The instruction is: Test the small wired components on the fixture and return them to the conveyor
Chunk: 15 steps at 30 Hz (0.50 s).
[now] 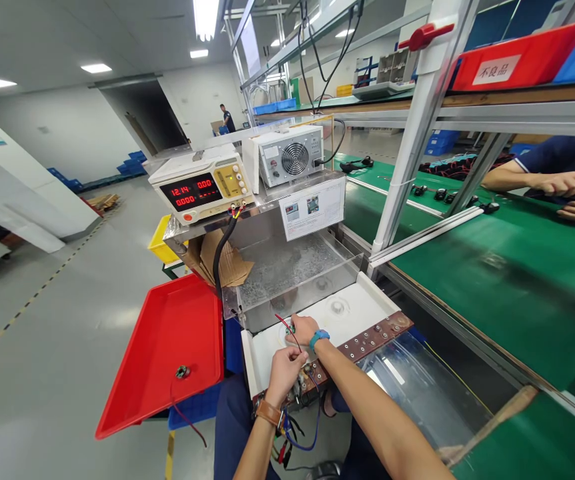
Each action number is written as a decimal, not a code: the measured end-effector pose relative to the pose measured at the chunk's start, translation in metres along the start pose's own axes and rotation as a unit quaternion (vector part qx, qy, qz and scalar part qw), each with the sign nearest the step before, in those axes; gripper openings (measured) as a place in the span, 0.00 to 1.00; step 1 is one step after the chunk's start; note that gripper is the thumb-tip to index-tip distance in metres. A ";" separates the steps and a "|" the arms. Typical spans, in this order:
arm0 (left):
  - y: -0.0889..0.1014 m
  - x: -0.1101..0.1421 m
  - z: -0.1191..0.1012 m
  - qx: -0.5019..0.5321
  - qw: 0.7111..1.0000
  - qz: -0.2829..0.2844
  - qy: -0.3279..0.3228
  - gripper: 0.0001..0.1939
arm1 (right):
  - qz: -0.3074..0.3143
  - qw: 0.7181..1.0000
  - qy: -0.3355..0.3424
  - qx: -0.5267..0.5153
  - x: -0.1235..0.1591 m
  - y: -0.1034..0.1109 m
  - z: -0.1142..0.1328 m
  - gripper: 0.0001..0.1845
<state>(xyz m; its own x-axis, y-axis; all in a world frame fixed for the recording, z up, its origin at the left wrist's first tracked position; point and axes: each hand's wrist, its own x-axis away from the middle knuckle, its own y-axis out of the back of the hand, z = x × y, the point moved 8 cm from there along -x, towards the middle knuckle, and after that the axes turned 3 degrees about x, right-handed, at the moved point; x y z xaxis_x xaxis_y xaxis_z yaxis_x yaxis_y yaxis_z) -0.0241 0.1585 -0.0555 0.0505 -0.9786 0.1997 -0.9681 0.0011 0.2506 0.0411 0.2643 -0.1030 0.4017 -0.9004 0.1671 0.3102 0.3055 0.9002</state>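
Note:
My right hand (305, 331), with a blue band at the wrist, has its fingers closed on a small green circuit board (290, 329). A red wire (283, 322) rises past those fingers, and its lower part runs down to my left hand (286, 371). That hand, below a brown watch strap, pinches the wire between thumb and fingers. Both are over the front of a white tray (317, 310), beside a brown strip (375, 339) with rows of metal studs. Below my left hand hang blue, black and red leads (301, 445).
A red tray (167, 333) at left holds another small round board (182, 372) with a dark red wire. Behind stands a power supply (202, 183) with lit red digits, next to a grey fan unit (292, 157). At right, a co-worker's hands (567, 190) are over a green bench (512, 267).

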 end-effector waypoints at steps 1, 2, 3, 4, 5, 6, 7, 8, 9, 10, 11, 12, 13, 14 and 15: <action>0.000 0.000 0.001 -0.001 1.000 0.002 0.002 0.17 | 0.001 1.000 -0.001 0.000 0.000 0.000 0.000 0.24; -0.001 0.000 0.002 -0.002 1.000 0.005 0.003 0.17 | 0.001 1.000 -0.003 0.001 0.000 0.001 0.000 0.24; -0.001 -0.001 0.003 -0.002 1.000 0.007 0.005 0.17 | 0.001 1.000 -0.004 0.003 0.001 0.002 0.001 0.25; -0.002 -0.001 0.003 -0.002 1.000 0.009 0.006 0.18 | 0.001 1.000 -0.006 0.007 0.001 0.003 0.001 0.24; -0.002 -0.001 0.004 -0.002 1.000 0.011 0.007 0.17 | 0.001 1.000 -0.008 0.010 0.002 0.004 0.001 0.24; -0.002 -0.002 0.005 -0.002 1.000 0.012 0.009 0.17 | 0.001 1.000 -0.010 0.012 0.003 0.006 0.002 0.24; -0.002 -0.002 0.006 -0.002 1.000 0.013 0.009 0.17 | 0.000 1.000 -0.010 0.012 0.003 0.007 0.002 0.23; -0.003 -0.003 0.007 -0.002 1.000 0.013 0.010 0.17 | -0.002 1.000 -0.009 0.012 0.004 0.008 0.003 0.23; -0.003 -0.003 0.008 -0.002 1.000 0.013 0.011 0.16 | -0.004 1.000 -0.006 0.012 0.004 0.009 0.004 0.22; -0.003 -0.003 0.010 -0.003 1.000 0.013 0.011 0.16 | -0.006 1.000 -0.002 0.011 0.005 0.009 0.005 0.22; -0.003 -0.003 0.011 -0.004 1.000 0.013 0.010 0.16 | -0.007 1.000 0.002 0.009 0.005 0.010 0.005 0.22; -0.003 -0.003 0.011 -0.005 1.000 0.012 0.008 0.15 | -0.009 1.000 0.004 0.006 0.005 0.010 0.006 0.21; -0.003 -0.003 0.012 -0.006 1.000 0.012 0.006 0.15 | -0.011 1.000 0.006 0.001 0.005 0.010 0.006 0.21; -0.002 -0.003 0.013 -0.007 1.000 0.011 0.003 0.15 | -0.013 1.000 0.007 -0.003 0.006 0.010 0.006 0.21; -0.002 -0.004 0.014 -0.008 1.000 0.009 0.001 0.14 | -0.014 1.000 0.007 -0.007 0.006 0.010 0.007 0.20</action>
<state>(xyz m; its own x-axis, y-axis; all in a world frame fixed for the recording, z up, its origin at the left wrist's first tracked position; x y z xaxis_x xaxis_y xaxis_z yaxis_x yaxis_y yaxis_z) -0.0257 0.1591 -0.0695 0.0331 -0.9781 0.2053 -0.9649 0.0222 0.2617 0.0409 0.2602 -0.0901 0.4040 -0.9046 0.1362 0.3328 0.2841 0.8992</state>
